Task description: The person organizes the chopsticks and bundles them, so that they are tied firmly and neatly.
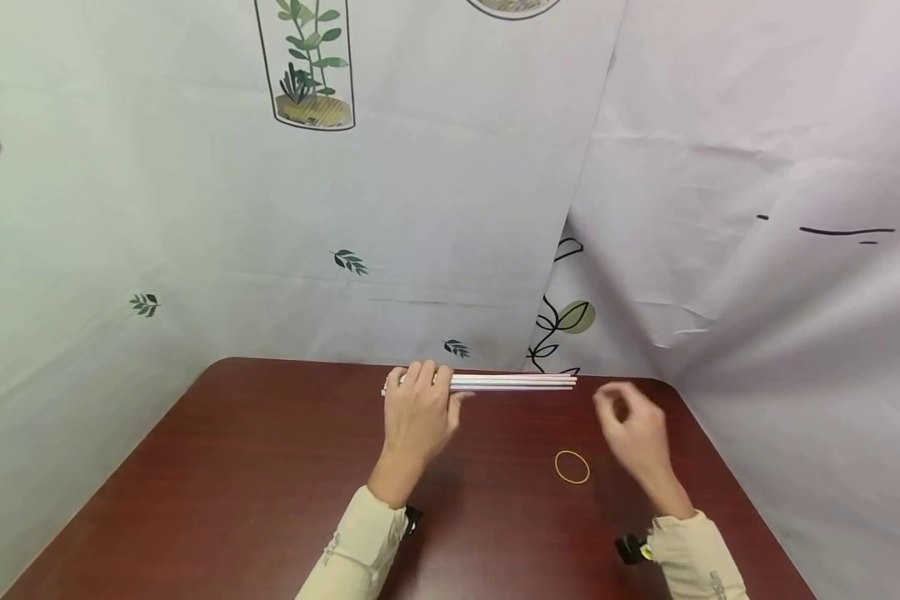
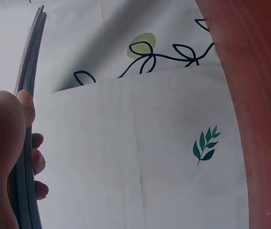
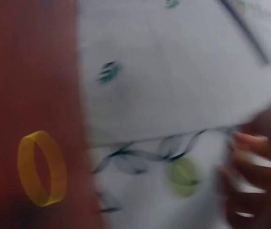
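1. Nearest the viewer, two cream sleeves reach over a dark red table [image 1: 270, 467].
2. Right of centre, a yellow rubber band [image 1: 572, 467] lies flat on the wood.
3. Just beyond it, the right hand [image 1: 633, 433] hovers, fingers loosely curled, holding nothing.
4. Farther back, the left hand [image 1: 418, 412] grips a bundle of straws [image 1: 513, 382] at one end, lying along the table's far edge.

We see a smooth, faintly glossy tabletop [image 1: 285, 467] with a dark red wood-grain finish. The thin straws [image 1: 513, 382] look like matt pale plastic (possibly paper). The yellow band [image 1: 572, 467] looks rubbery and smooth. Creased matt printed sheeting [image 1: 195, 208] hangs behind.
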The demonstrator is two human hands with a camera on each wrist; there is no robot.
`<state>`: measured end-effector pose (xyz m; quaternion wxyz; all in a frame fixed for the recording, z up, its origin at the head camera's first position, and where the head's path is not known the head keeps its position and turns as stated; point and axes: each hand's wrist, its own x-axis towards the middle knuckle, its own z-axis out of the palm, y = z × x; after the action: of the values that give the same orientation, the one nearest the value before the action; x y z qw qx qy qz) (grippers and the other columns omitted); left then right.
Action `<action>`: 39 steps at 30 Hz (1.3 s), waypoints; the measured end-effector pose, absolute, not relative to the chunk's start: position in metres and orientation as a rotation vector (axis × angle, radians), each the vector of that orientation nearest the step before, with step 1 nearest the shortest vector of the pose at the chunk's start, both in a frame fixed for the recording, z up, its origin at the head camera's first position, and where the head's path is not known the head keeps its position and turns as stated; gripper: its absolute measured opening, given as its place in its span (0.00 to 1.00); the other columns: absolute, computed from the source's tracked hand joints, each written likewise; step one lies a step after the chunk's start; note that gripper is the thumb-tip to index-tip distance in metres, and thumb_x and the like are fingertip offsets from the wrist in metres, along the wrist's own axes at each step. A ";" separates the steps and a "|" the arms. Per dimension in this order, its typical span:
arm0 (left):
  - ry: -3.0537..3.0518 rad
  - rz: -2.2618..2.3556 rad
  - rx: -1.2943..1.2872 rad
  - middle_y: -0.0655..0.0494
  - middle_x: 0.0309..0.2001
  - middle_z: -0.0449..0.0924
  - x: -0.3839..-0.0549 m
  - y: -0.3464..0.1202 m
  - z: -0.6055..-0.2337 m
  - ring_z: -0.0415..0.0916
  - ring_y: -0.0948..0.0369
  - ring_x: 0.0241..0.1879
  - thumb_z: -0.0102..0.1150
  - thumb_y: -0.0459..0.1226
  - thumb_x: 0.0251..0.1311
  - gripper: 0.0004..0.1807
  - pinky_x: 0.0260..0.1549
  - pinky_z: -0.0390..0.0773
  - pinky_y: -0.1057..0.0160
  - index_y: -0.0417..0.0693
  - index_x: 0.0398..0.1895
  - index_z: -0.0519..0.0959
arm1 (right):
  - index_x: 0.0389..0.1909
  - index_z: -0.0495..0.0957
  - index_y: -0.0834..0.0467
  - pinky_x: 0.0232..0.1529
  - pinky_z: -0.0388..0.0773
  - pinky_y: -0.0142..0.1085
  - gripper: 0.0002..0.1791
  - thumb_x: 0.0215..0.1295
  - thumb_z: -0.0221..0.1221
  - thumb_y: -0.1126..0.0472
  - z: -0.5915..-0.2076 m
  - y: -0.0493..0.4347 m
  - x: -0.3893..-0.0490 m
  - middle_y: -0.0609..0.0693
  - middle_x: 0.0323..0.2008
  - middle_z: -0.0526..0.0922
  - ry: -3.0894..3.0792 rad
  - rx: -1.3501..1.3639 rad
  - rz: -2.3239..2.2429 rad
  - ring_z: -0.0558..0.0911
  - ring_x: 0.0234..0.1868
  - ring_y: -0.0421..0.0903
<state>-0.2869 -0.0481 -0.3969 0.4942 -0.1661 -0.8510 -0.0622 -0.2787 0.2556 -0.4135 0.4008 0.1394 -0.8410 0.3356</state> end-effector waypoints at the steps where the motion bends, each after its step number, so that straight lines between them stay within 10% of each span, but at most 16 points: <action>1: -2.065 -0.152 -0.399 0.53 0.26 0.71 -0.287 -0.049 -0.397 0.73 0.52 0.33 0.63 0.53 0.57 0.20 0.43 0.73 0.50 0.47 0.29 0.75 | 0.34 0.83 0.55 0.27 0.67 0.35 0.02 0.63 0.63 0.61 -0.423 0.259 -0.280 0.45 0.26 0.81 -2.299 0.325 0.849 0.73 0.26 0.40; 16: -2.021 -0.163 -0.378 0.53 0.27 0.72 -0.286 -0.049 -0.393 0.73 0.52 0.33 0.60 0.54 0.57 0.20 0.44 0.72 0.50 0.47 0.29 0.74 | 0.23 0.73 0.49 0.30 0.69 0.39 0.12 0.64 0.64 0.60 -0.481 0.257 -0.268 0.41 0.28 0.71 -2.998 0.424 0.687 0.69 0.27 0.38; 23: -1.991 -0.176 -0.370 0.52 0.28 0.73 -0.286 -0.050 -0.392 0.72 0.51 0.33 0.52 0.55 0.62 0.21 0.43 0.71 0.50 0.46 0.30 0.75 | 0.37 0.73 0.70 0.33 0.79 0.33 0.07 0.72 0.54 0.67 -0.471 0.258 -0.272 0.51 0.26 0.80 -2.646 0.508 1.727 0.80 0.27 0.39; 28: -1.984 -0.195 -0.372 0.52 0.28 0.73 -0.284 -0.051 -0.391 0.73 0.51 0.34 0.55 0.54 0.61 0.20 0.43 0.71 0.50 0.46 0.31 0.75 | 0.48 0.74 0.64 0.34 0.80 0.31 0.09 0.73 0.47 0.71 -0.439 0.259 -0.264 0.51 0.36 0.82 -2.166 0.492 2.603 0.81 0.30 0.39; 39: -1.955 -0.185 -0.375 0.52 0.28 0.73 -0.282 -0.052 -0.387 0.73 0.51 0.33 0.56 0.53 0.56 0.19 0.42 0.72 0.50 0.46 0.30 0.75 | 0.44 0.78 0.61 0.42 0.82 0.32 0.16 0.72 0.44 0.78 -0.393 0.265 -0.260 0.56 0.47 0.86 -1.609 0.813 2.750 0.87 0.44 0.47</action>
<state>-0.2815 -0.0522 -0.3872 0.5405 -0.1577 -0.8227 -0.0780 -0.2598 0.2646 -0.3925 -0.0732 0.2467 -0.4880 0.8341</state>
